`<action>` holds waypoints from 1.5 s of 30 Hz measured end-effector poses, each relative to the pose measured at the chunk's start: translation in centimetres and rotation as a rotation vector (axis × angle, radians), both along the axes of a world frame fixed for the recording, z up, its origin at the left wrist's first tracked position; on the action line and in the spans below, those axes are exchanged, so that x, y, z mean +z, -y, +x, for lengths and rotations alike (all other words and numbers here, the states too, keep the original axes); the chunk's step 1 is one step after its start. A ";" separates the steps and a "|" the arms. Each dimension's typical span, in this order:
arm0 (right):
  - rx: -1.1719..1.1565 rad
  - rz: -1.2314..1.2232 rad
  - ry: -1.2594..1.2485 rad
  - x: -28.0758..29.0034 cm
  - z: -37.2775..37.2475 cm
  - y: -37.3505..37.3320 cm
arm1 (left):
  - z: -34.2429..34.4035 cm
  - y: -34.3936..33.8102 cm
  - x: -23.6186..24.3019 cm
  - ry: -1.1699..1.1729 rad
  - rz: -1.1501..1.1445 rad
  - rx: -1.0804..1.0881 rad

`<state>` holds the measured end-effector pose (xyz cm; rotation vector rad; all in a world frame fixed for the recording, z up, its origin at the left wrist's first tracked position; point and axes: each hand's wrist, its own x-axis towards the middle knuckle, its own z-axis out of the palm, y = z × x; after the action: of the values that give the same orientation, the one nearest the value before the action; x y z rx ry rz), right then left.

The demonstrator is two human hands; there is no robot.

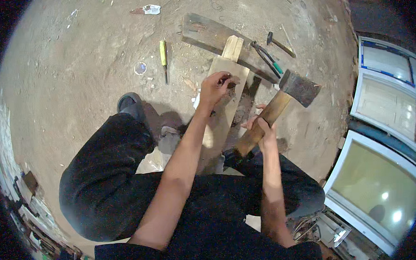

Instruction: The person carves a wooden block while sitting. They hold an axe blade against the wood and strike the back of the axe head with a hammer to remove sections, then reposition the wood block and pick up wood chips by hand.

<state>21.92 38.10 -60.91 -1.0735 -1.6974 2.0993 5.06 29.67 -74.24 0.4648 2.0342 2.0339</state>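
Observation:
My right hand [262, 128] grips the wooden handle of an axe [273, 112], whose broad dark metal head tilts up and to the right. Between my legs lies a pale wooden board [222, 117] with a narrower, lighter piece of wood [232, 47] at its far end. Over this board is my left hand [218, 88], its fingers curled in a pinch. Something dark shows at these fingertips, too small to name. The far end of the pale wood rests on or against a thick, weathered plank [208, 32] lying crosswise on the floor.
Pliers [266, 57] with a green grip and a small hammer [280, 44] lie at the far right. A yellow-handled screwdriver [163, 60] and a round disc [140, 68] lie on the dirt floor to the left. White-framed window panels [375, 187] lean along the right side.

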 end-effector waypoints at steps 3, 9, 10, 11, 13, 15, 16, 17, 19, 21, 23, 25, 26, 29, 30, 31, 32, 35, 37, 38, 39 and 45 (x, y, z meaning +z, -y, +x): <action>0.121 0.056 0.086 0.7 -0.8 -0.8 | -0.1 0.3 0.4 -0.103 -0.097 -0.065; 0.128 0.173 0.134 -0.2 0.1 -0.8 | -0.1 0.1 1.2 -0.190 -0.199 -0.061; 0.173 0.234 0.200 -0.2 0.4 -1.1 | 0.0 0.1 1.4 -0.188 -0.211 -0.059; 0.144 0.219 0.197 -0.3 0.5 -1.0 | 0.0 0.1 1.7 -0.186 -0.223 -0.058; 0.088 0.188 0.189 0.1 0.1 0.2 | -0.1 0.1 0.9 -0.203 -0.257 -0.051; 0.056 0.320 0.169 1.0 -0.1 1.8 | 0.0 0.0 0.6 -0.217 -0.291 -0.064; 0.037 0.385 0.159 1.1 0.0 2.2 | 0.0 -0.1 0.6 -0.223 -0.309 -0.081; 0.004 0.399 0.119 0.8 0.1 2.4 | 0.1 -0.2 0.7 -0.229 -0.327 -0.100; -0.065 0.425 0.032 0.3 0.2 2.4 | 0.0 0.0 0.8 -0.254 -0.342 -0.098; 0.119 0.235 0.062 0.1 -0.1 0.4 | 0.0 -0.5 1.1 -0.229 -0.348 -0.100; 0.169 0.122 0.066 -0.2 -0.2 0.0 | 0.1 -0.7 1.3 -0.160 -0.358 -0.123; 0.109 0.086 0.051 -0.4 -0.5 0.2 | 0.5 -1.0 1.6 -0.088 -0.235 -0.111; 0.082 0.061 0.041 -0.5 -0.9 0.4 | 0.3 -0.8 1.7 -0.051 -0.233 -0.128; 0.083 0.008 0.062 0.5 -1.6 0.2 | 0.5 -1.5 1.2 0.024 -0.180 -0.174; 0.089 0.040 0.073 0.0 -1.8 0.3 | 0.3 -1.3 0.7 0.001 -0.151 -0.165; 0.088 0.072 0.052 -0.4 -1.7 0.4 | 0.1 -1.2 0.2 -0.021 -0.120 -0.156; 0.097 0.088 0.089 -0.6 -1.6 0.3 | -0.2 -1.0 -0.2 -0.042 -0.088 -0.145; 0.054 0.084 0.148 -1.1 -0.9 -0.2 | 0.5 -0.9 1.1 -0.077 -0.162 -0.181; -0.045 0.012 0.089 -0.8 -0.8 0.3 | 0.7 -0.7 1.5 -0.071 -0.113 -0.185; -0.052 0.018 0.067 -0.5 -0.9 0.2 | 0.6 -0.8 1.6 -0.065 -0.114 -0.179; -0.060 0.026 0.051 -0.1 -0.9 0.2 | 0.7 -0.8 1.6 -0.053 -0.113 -0.175; -0.100 0.049 0.107 -0.9 -0.5 0.1 | 0.4 -1.3 -0.1 -0.148 -0.180 -0.194</action>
<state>21.38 38.05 -61.77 -1.2487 -1.6954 1.9625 5.45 31.01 -74.37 0.7631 2.1379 1.7333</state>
